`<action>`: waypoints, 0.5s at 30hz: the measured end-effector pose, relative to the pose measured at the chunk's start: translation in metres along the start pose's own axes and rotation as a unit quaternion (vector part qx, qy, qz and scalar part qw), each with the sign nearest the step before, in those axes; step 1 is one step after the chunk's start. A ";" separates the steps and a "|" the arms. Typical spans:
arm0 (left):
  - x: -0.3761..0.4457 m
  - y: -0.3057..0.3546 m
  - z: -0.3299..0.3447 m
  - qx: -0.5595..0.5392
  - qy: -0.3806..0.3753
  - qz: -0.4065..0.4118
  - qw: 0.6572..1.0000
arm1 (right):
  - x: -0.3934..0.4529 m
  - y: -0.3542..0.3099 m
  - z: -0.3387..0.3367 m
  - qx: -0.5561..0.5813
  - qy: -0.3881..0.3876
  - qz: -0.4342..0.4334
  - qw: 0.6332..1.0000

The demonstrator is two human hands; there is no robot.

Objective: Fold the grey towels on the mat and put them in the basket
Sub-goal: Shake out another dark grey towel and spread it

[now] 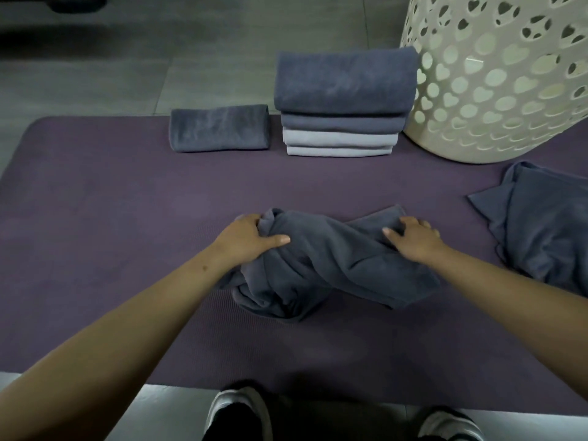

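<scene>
Grey towel [321, 262] (crumpled) btwn left hand [251, 238] & right hand [413, 238], both gripping.

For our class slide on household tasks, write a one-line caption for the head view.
Both hands, left hand and right hand, grip a crumpled grey towel on the purple mat.

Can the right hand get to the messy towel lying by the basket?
Probably yes. The right hand grips the crumpled towel, but the loose towel lies just beside it, with only bare mat between.
</scene>
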State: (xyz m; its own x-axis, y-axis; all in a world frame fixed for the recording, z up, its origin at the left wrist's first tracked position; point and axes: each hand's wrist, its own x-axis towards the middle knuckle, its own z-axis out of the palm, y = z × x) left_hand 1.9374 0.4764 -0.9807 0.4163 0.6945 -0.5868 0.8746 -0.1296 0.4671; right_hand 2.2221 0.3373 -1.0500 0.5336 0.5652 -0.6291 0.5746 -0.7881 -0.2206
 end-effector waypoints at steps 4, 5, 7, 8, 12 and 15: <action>-0.002 0.003 0.016 0.028 0.017 0.035 0.999 | 0.000 0.015 0.004 0.129 0.080 0.045 0.987; -0.004 0.008 0.018 0.030 0.025 0.037 0.999 | -0.001 0.013 0.001 0.148 0.071 0.055 0.985; -0.008 0.016 0.018 0.021 0.043 0.043 0.998 | -0.001 0.008 -0.006 0.172 0.056 0.041 0.983; -0.010 0.019 0.017 0.019 0.062 0.056 0.996 | -0.004 0.004 -0.011 0.208 0.057 0.024 0.976; -0.017 0.035 0.013 -0.027 0.178 0.177 0.968 | -0.030 -0.029 -0.036 0.388 0.039 -0.068 0.918; -0.027 0.058 0.009 -0.207 0.070 0.183 0.958 | -0.055 -0.065 -0.054 0.498 -0.056 -0.119 0.857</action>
State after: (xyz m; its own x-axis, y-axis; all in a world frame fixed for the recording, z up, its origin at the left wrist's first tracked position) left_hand 1.9788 0.4440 -0.9437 0.6138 0.7481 -0.2522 0.4899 -0.1105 0.8647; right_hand 2.1888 0.3712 -0.9611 0.3793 0.7563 -0.5330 -0.1858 -0.5021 -0.8446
